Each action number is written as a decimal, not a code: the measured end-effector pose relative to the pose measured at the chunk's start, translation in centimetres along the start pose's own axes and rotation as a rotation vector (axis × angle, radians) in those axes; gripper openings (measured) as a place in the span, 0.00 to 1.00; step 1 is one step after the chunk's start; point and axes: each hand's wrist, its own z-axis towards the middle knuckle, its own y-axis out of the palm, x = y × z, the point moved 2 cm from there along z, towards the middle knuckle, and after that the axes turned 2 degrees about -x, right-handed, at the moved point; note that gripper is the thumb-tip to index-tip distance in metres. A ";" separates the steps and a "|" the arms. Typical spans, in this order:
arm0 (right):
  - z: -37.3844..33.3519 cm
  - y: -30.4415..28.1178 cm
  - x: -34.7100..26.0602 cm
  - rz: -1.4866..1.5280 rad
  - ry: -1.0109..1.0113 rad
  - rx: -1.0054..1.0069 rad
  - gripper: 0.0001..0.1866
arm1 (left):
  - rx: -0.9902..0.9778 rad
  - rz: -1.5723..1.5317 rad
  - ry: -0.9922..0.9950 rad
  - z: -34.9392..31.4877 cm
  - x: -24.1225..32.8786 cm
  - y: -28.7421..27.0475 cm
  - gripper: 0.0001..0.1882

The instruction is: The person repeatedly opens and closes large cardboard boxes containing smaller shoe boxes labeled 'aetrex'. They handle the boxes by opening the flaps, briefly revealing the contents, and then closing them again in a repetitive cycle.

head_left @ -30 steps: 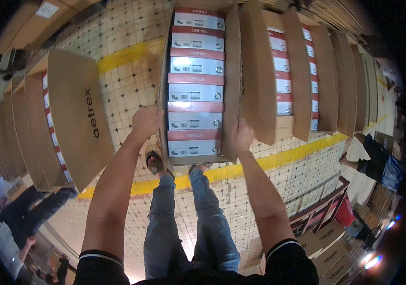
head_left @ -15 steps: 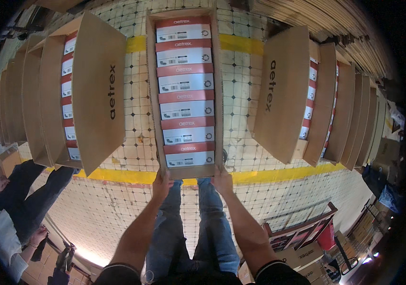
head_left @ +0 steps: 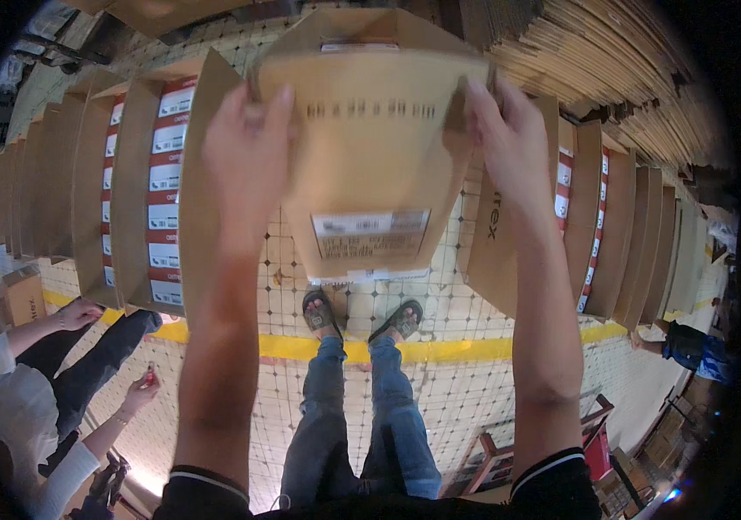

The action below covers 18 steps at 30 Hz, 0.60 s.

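Both hands clamped on a raised cardboard carton (head_left: 368,165).

Left hand (head_left: 247,143) wrapped over upper left edge, right hand (head_left: 509,143) over upper right edge, fingers curled tight; carton held high in upper centre of frame, labelled face down, clear of tiled floor (head_left: 474,381). Lifted, by the look of it, not yet set down. Open filled cartons (head_left: 158,186) in rows at left and right; seated person (head_left: 32,390) at lower left.

Both hands (head_left: 249,147) (head_left: 505,143) grip cardboard box (head_left: 370,165).

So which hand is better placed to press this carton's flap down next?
Probably the left hand: its fingers lie flat across the flap of the cardboard carton, while the right hand only grips its edge.
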 end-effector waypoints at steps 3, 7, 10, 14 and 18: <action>7.0 1.1 -3.0 -0.311 -0.284 0.264 0.25 | 0.030 0.231 0.219 8.6 2.9 0.7 0.29; 12.0 1.4 -3.8 -0.311 -0.135 0.297 0.18 | 0.001 0.099 0.207 14.1 4.0 1.3 0.23; 12.8 1.6 -3.9 -0.332 -0.183 0.348 0.14 | 0.037 0.112 0.226 14.8 3.8 1.7 0.24; 12.7 1.8 -3.7 -0.320 -0.194 0.343 0.15 | 0.039 0.103 0.239 14.8 3.3 1.9 0.24; 12.8 1.8 -3.8 -0.315 -0.205 0.351 0.14 | 0.022 0.089 0.234 15.1 3.2 1.8 0.23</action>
